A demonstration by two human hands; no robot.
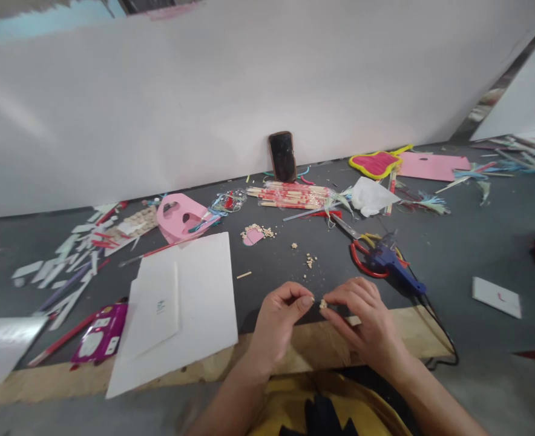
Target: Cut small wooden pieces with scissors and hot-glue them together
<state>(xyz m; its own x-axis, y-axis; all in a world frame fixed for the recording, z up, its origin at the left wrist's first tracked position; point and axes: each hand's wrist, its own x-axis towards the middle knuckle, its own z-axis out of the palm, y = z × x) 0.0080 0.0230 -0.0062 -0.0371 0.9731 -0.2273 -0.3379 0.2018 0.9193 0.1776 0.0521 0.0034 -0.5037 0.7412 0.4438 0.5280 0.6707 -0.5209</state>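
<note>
Near the table's front edge, my right hand (pixel 362 312) pinches a small cluster of pale, wooden-looking bits (pixel 323 304) between thumb and fingertips. Just left of it, my left hand (pixel 282 318) is closed in a pinch on one tiny pale bit (pixel 313 298). The fingertips of both hands are close together but apart. Beyond them lie a loose group of pale bits (pixel 311 261) and a small clump (pixel 294 246). Farther back, more bits surround a small pink card piece (pixel 253 237). A short pale stick (pixel 244 275) lies left of these.
Right of the hands are a blue glue gun (pixel 397 269) with its cord and red-handled scissors (pixel 361 257). White sheets (pixel 204 290) lie left, near a purple packet (pixel 100 333). Bundled sticks (pixel 295 195) and an upright phone (pixel 282 156) stand behind, before a white board (pixel 231 91).
</note>
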